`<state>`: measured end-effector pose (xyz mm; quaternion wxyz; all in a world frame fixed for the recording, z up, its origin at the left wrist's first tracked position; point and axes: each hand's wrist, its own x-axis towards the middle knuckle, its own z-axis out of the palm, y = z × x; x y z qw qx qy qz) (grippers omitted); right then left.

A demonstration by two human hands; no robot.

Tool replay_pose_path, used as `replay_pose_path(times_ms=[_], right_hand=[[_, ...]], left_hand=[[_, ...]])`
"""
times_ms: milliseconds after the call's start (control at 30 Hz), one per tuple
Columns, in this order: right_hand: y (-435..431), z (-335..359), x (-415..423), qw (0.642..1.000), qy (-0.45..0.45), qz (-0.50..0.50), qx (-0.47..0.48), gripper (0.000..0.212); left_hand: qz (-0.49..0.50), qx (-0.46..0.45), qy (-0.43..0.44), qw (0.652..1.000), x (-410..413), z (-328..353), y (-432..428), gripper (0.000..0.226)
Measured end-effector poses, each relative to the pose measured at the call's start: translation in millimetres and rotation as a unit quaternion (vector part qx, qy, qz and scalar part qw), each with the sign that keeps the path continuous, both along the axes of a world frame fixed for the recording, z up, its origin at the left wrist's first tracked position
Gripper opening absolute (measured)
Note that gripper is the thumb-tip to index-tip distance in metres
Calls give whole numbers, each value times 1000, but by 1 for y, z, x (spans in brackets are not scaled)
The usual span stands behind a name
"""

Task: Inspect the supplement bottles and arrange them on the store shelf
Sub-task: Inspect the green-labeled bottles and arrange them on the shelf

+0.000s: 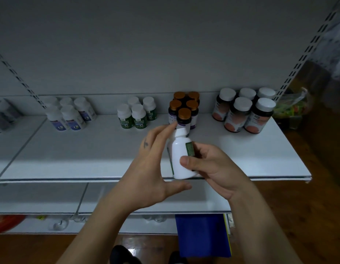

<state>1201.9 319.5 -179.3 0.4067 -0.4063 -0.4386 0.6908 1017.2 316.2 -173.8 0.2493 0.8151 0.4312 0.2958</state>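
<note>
**One white bottle held over the shelf's front edge, four groups standing at the back**

At the far left of the white shelf point(70, 159), near the back wall, stands a cluster of blue-labelled bottles point(70, 116), white with white caps. To their right, apart from them, stands a smaller cluster of green-labelled bottles point(135, 116), also white-capped. Below this shelf, at the lower left, part of a red object point(7, 222) shows, too blurred to identify.

The left hand point(146, 168) reaches up from below with its fingers straight and spread. The index fingertip lies by the cap of the white bottle point(181, 159), and the thumb sticks out loose beneath the bottle's base. Whether the remaining fingers touch the bottle's far side cannot be told.

The white bottle is tilted, cap pointing away toward the back wall, above the shelf's front edge. A green label runs down its sides. Just behind its cap stand the copper-capped bottles point(184, 109), dark and tightly grouped.

The right hand point(211, 168) grasps the white bottle, thumb pressed on its near face and fingers curled round the label side.

Further right stand the orange-labelled bottles point(245, 113), dark with white caps. Beyond the slotted upright point(302, 58) lies a plastic bag point(290, 107). A blue pack point(203, 235) sits below, on the lower level.
</note>
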Motion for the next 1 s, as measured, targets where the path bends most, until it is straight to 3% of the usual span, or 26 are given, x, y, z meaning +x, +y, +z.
replay_pose_path(times_ms=[133, 233, 367, 500, 833, 933, 1000], right_hand=[[-2, 3, -6, 999, -33, -18, -1, 49], [-3, 5, -8, 999, -35, -16, -3, 55], [-4, 5, -3, 999, 44, 12, -22, 36], [-5, 4, -1, 990, 120, 69, -32, 36], [-3, 3, -9, 998, 56, 24, -10, 33], [-1, 1, -11, 999, 32, -10, 8, 53], [-1, 1, -11, 999, 25, -27, 15, 55]], left_hand=[[26, 46, 42, 998, 1, 0, -1, 115], [32, 41, 24, 998, 1, 1, -2, 103], [44, -8, -56, 997, -5, 1, -6, 92], [62, -48, -75, 994, -12, -1, -9, 94], [45, -41, -56, 997, -13, -4, -9, 108], [53, -44, -69, 995, -13, -4, -6, 111], [53, -55, -77, 994, -13, -5, -4, 110]])
